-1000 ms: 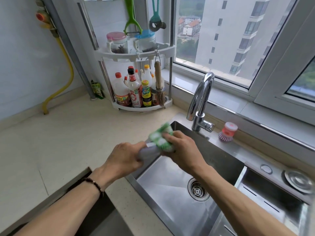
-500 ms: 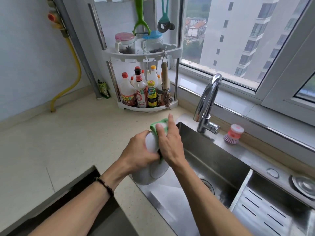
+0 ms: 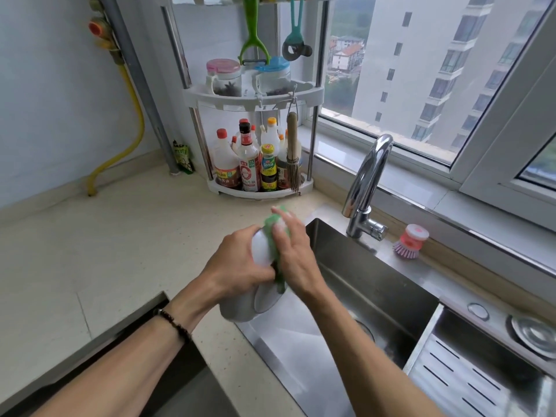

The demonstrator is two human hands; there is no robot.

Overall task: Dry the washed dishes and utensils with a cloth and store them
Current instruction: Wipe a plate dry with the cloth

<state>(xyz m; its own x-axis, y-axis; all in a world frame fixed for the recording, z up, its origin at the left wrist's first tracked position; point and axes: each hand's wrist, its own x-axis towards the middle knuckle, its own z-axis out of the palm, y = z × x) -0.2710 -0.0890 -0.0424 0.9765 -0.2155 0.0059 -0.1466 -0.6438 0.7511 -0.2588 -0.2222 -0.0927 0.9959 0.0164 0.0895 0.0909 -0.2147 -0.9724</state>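
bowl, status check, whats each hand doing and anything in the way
Left hand grips white bowl over sink edge. Right hand presses green cloth on it, fingers straight. Faucet beyond, apart from both hands.

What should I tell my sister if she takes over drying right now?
Left hand grips the white bowl, tilted above the sink's near-left corner.
Right hand presses the green cloth flat against the bowl, fingers straight.
Done: the bowl is out of the sink and being wiped.
Left: finish wiping it, then store it. No other washed dishes show in this view.
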